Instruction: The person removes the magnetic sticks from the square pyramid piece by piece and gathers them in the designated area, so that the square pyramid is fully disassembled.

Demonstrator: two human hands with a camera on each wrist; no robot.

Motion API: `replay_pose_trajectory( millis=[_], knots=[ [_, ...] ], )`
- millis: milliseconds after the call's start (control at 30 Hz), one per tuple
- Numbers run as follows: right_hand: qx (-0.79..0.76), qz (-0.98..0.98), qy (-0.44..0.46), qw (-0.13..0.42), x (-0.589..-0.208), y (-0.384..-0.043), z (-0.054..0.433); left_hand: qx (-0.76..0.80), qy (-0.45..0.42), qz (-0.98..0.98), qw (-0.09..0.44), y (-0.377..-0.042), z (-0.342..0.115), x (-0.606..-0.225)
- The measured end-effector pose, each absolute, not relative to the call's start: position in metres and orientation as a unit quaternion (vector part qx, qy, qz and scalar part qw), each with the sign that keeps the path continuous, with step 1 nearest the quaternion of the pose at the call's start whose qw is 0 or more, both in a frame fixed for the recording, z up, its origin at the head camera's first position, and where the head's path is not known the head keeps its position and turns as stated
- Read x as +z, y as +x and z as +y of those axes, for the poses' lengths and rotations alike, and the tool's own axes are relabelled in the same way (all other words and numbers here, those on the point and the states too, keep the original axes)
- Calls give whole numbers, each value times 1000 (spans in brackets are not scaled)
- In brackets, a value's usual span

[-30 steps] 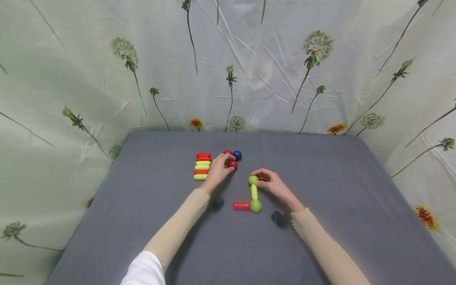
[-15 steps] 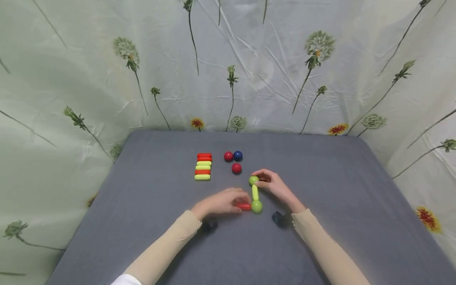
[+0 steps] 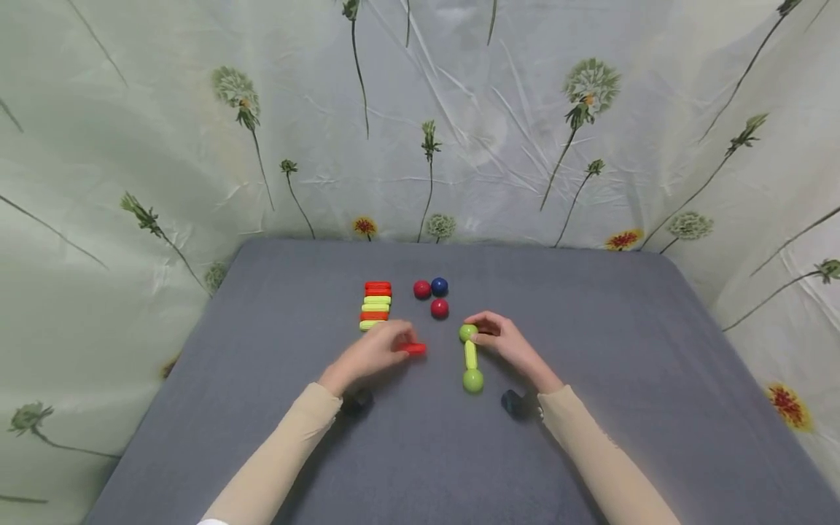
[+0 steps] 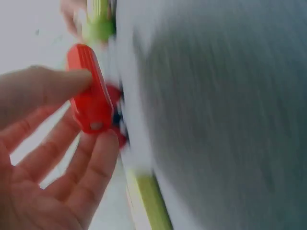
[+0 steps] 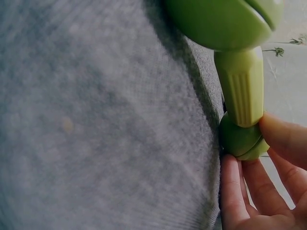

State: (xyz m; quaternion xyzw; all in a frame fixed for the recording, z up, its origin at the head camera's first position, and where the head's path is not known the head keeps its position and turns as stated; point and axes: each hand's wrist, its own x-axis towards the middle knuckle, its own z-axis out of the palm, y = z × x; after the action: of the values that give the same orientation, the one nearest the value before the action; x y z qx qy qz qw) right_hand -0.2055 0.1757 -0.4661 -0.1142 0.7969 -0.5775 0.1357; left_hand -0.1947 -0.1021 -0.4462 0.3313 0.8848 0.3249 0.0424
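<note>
My left hand [image 3: 370,354] pinches a red rod [image 3: 413,349] between thumb and fingers, just in front of the row of loose rods. The left wrist view shows this ribbed red rod [image 4: 88,96] with the thumb across one side and fingertips behind its end. My right hand [image 3: 507,344] holds a green ball [image 3: 468,332] at the far end of a yellow-green rod [image 3: 470,355]. A second green ball [image 3: 472,380] is joined to the near end of that rod. In the right wrist view, thumb and fingertips touch the far green ball [image 5: 240,136].
Red and yellow-green rods [image 3: 377,300] lie stacked in a row behind my left hand. A red ball [image 3: 422,289], a blue ball [image 3: 440,286] and another red ball [image 3: 440,308] rest near the middle of the grey table [image 3: 590,452]. A flowered curtain [image 3: 499,146] hangs behind.
My left hand has come from the red balls to the red rod beside the near green ball, then carried it left and away from that ball. The right hand keeps its place.
</note>
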Motion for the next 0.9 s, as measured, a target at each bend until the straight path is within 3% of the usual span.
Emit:
replay_pose_trajectory(
  millis=[167,500,633,733,900],
  knots=[
    [-578,797,-116,130,-465,-205,177,321,256,912,-19,-206,-135,-451],
    [-559,816,-101,105,-467,-202,175,258,182,948,-47,-206,-143,-454],
    [-513,851,-80,82,-465,-199,173,263,206,940,-63,-204,-138,-453],
    [-480,872,-63,70,-463,-196,172,303,266,914,-39,-201,-125,-451],
    [-490,865,-71,80,-461,-194,173,315,321,890,78,-191,-88,-448]
  ],
)
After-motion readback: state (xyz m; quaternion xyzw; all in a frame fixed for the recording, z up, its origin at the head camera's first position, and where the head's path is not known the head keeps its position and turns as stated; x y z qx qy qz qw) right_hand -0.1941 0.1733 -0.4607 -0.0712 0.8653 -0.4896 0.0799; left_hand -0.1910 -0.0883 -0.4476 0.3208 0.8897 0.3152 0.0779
